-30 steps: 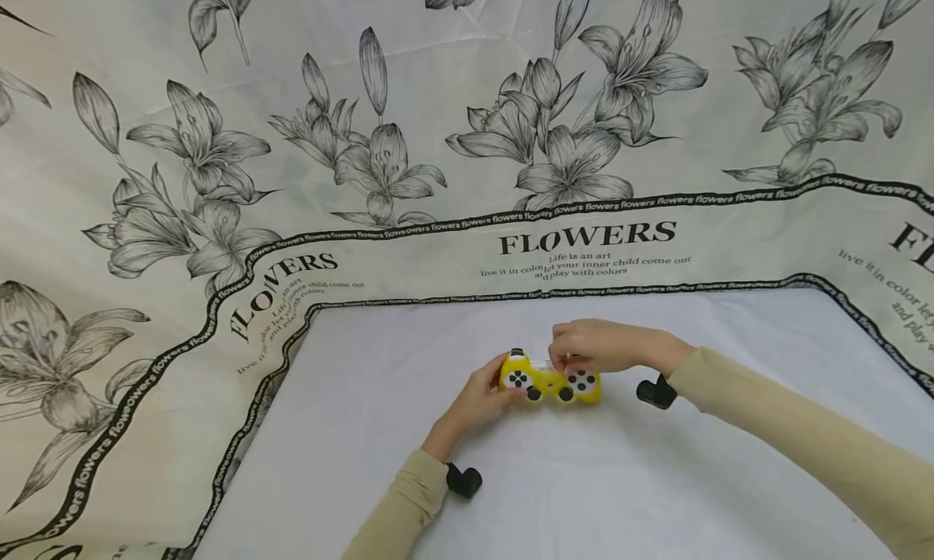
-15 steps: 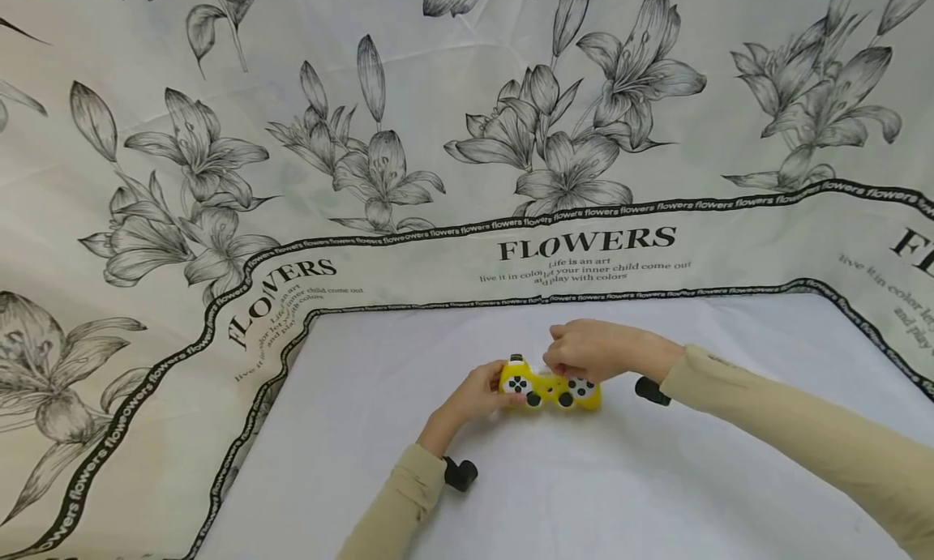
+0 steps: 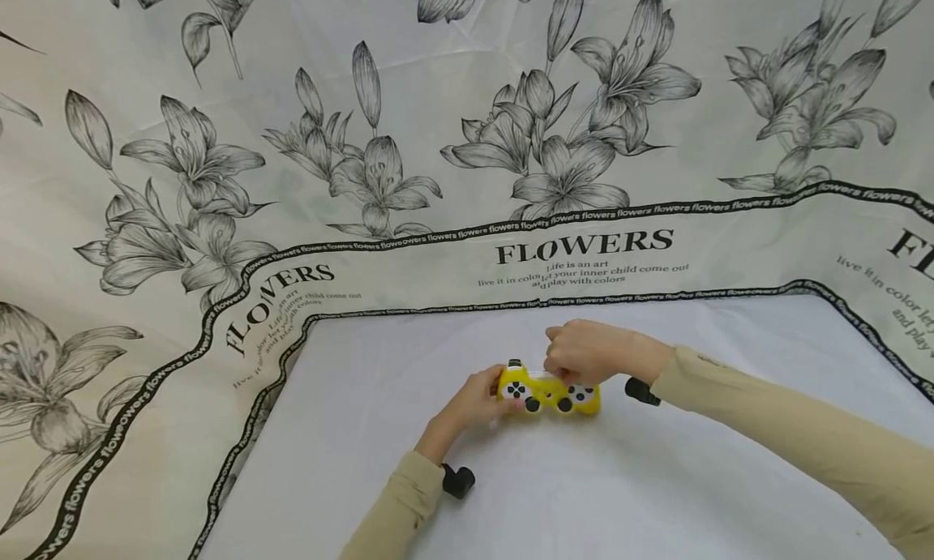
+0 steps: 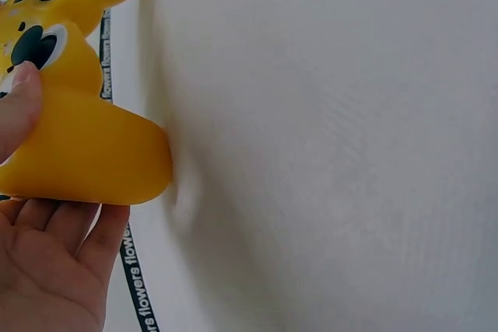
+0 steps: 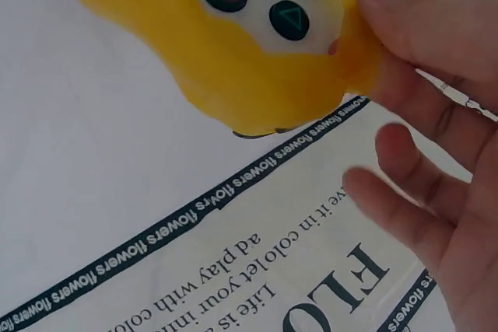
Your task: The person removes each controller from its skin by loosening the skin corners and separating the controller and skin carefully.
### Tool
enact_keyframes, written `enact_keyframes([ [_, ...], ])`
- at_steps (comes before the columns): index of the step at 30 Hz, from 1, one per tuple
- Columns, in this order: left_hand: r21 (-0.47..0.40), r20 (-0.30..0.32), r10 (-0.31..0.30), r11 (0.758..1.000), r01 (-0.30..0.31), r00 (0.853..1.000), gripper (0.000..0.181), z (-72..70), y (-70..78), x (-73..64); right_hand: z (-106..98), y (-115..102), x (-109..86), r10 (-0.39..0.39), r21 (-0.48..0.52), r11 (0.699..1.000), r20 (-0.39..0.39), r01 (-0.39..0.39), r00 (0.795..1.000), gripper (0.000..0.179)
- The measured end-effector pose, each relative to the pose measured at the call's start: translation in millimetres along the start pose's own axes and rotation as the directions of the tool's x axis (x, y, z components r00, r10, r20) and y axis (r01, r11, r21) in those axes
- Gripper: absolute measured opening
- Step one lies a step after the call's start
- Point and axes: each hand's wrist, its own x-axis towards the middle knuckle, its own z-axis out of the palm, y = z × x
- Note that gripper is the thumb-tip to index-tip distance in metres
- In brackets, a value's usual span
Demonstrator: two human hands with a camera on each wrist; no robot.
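A yellow-and-white game controller (image 3: 549, 388) with black buttons and two thumbsticks faces me near the middle of the white table. My left hand (image 3: 467, 404) grips its left end, the thumb on the front and the fingers behind, as the left wrist view shows. At the top edge, right of centre, my right hand (image 3: 594, 353) pinches the yellow part between thumb (image 5: 397, 21) and index finger; its other fingers stay off the controller. In the right wrist view the yellow looks like a soft cover (image 5: 233, 87) around the white face with circle, triangle and square buttons.
A white cloth (image 3: 657, 479) covers the table. Behind and to the left hangs a curtain (image 3: 401, 276) printed with lilies and the word FLOWERS, edged by black lettered bands. Black wrist cameras (image 3: 458, 480) are worn on both wrists.
My right hand has shifted slightly left along the controller's top edge, covering more of its upper middle. The left hand keeps its grip. The head view has tilted up a little.
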Motion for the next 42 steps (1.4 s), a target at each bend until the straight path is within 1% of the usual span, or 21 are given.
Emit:
enact_keyframes([
  [3, 0.033, -0.005, 0.002, 0.999, -0.002, 1.0, 0.061, 1.2, 1.2, -1.7, 2, -1, 1.8, -0.008, 0.133, 0.991, 0.061, 0.0, 0.998, 0.021],
  [6, 0.057, -0.007, 0.016, 0.998, -0.016, 1.0, 0.062, 3.3, 0.4, -4.0, 4, -3, 1.2, -0.047, 0.217, 0.976, 0.082, 0.028, 0.996, 0.021],
  [10, 0.063, -0.019, 0.055, 0.997, -0.053, 0.998, 0.057, 5.1, -0.7, -5.4, 6, -2, -0.3, -0.072, 0.292, 0.955, 0.073, 0.048, 0.995, 0.021],
  [12, 0.064, -0.023, 0.071, 0.996, -0.069, 0.997, 0.055, 5.2, -0.7, -5.1, 6, 0, -0.3, -0.07, 0.329, 0.943, 0.079, 0.04, 0.994, 0.021],
  [15, 0.087, -0.025, 0.067, 0.994, -0.065, 0.997, 0.056, 4.8, 1.0, -4.8, 6, 2, 0.7, -0.064, 0.381, 0.924, 0.097, 0.023, 0.993, 0.021],
  [19, 0.117, -0.034, 0.042, 0.992, -0.038, 0.999, 0.056, 3.4, 2.9, -3.9, 8, 4, 1.3, -0.056, 0.436, 0.9, 0.098, 0.008, 0.994, 0.021],
  [23, 0.113, -0.039, 0.058, 0.992, -0.053, 0.998, 0.056, 1.8, 3.3, -2.4, 10, 7, -0.4, -0.032, 0.442, 0.897, 0.056, 0.004, 0.998, 0.021],
  [26, 0.109, -0.032, 0.071, 0.992, -0.067, 0.997, 0.057, 0.8, 2.2, -0.9, 12, 9, -1.0, -0.033, 0.412, 0.911, 0.02, 0.022, 0.999, 0.022],
  [30, 0.107, -0.017, 0.053, 0.993, -0.051, 0.998, 0.056, 0.3, 0.4, 1.4, 14, 12, -2.4, -0.046, 0.376, 0.926, -0.016, 0.048, 0.999, 0.02],
  [32, 0.102, -0.012, 0.047, 0.994, -0.046, 0.999, 0.055, 0.0, 0.6, 2.4, 14, 13, -4.3, -0.033, 0.368, 0.929, -0.015, 0.036, 0.999, 0.02],
  [34, 0.098, -0.007, 0.041, 0.994, -0.04, 0.999, 0.056, -0.2, 1.2, 3.1, 13, 13, -6.6, -0.005, 0.374, 0.928, 0.008, 0.002, 1.0, 0.02],
  [36, 0.097, -0.001, 0.035, 0.995, -0.034, 0.999, 0.057, 0.1, 1.3, 3.5, 12, 13, -8.5, 0.007, 0.373, 0.928, 0.023, -0.015, 1.0, 0.021],
  [39, 0.1, 0.002, 0.015, 0.995, -0.015, 1.0, 0.064, 0.2, 1.3, 2.7, 10, 13, -10.1, -0.001, 0.36, 0.933, 0.029, -0.01, 1.0, 0.022],
  [42, 0.089, -0.003, 0.013, 0.996, -0.013, 1.0, 0.069, 0.1, 0.2, 1.6, 9, 13, -10.0, -0.019, 0.322, 0.947, 0.017, 0.013, 1.0, 0.023],
])
